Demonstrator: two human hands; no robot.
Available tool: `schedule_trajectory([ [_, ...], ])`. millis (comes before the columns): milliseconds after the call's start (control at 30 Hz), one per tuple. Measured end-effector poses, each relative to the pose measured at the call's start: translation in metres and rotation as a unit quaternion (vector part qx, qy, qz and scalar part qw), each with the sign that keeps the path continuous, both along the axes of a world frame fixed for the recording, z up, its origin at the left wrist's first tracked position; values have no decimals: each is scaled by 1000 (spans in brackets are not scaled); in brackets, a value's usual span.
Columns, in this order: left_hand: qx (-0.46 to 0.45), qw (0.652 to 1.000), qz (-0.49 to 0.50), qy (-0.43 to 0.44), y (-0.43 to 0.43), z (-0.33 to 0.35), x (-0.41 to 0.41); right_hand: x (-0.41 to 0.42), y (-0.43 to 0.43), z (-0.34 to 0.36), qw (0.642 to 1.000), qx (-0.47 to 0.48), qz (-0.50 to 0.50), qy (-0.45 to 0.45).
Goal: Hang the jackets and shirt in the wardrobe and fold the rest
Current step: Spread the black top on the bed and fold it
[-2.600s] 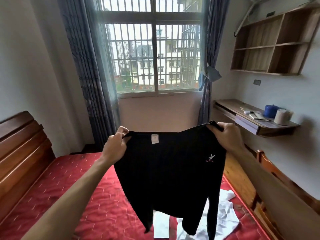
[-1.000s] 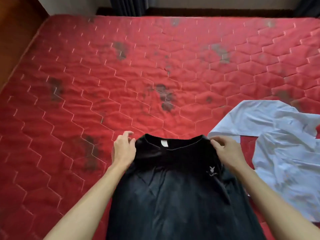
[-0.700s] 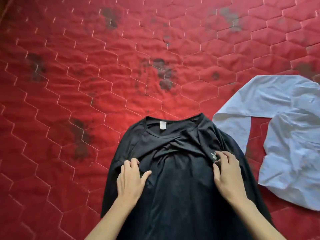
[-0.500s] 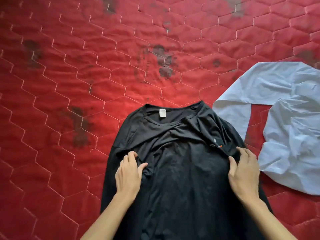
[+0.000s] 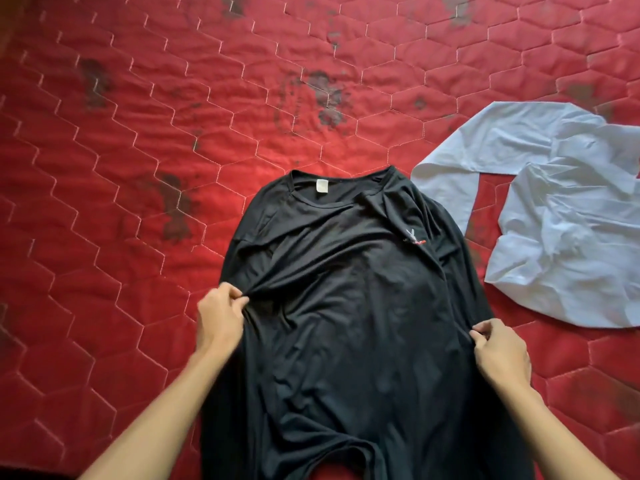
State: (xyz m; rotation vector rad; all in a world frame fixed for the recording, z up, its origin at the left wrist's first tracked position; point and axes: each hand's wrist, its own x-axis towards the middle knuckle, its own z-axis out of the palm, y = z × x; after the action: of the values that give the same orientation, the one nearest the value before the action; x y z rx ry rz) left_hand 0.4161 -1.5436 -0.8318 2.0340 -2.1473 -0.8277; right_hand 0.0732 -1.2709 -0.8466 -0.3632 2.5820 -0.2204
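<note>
A black long-sleeved top point(image 5: 349, 292) lies front up on the red quilted mattress point(image 5: 138, 168), collar pointing away from me, a small white logo on its chest. It is wrinkled across the chest. My left hand point(image 5: 220, 315) pinches the fabric at the top's left side. At the right side seam, my right hand point(image 5: 498, 351) pinches the cloth between thumb and fingers. The hem runs out of view at the bottom.
A crumpled white long-sleeved garment point(image 5: 561, 216) lies on the mattress to the right, one sleeve reaching toward the black top's collar. The mattress has dark stains and stretches wide to the left and far side.
The black top went from held up in the air to lying on the mattress. Both hands slid from the shoulders down to its sides and now pinch the fabric there.
</note>
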Motion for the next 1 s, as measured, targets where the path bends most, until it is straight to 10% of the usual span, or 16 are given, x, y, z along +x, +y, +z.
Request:
schedule_trajectory([
  [233, -88, 980, 50, -172, -70, 36, 52, 21, 9, -3, 998, -49, 34, -5],
  [467, -48, 967, -246, -38, 108, 15, 22, 106, 44, 11, 963, -207, 170, 26],
  [667, -8, 882, -458, -115, 227, -14, 63, 180, 108, 6, 937, -100, 305, -135],
  [1000, 26, 989, -143, 1, 249, 26, 122, 212, 173, 8, 943, -39, 329, 2],
])
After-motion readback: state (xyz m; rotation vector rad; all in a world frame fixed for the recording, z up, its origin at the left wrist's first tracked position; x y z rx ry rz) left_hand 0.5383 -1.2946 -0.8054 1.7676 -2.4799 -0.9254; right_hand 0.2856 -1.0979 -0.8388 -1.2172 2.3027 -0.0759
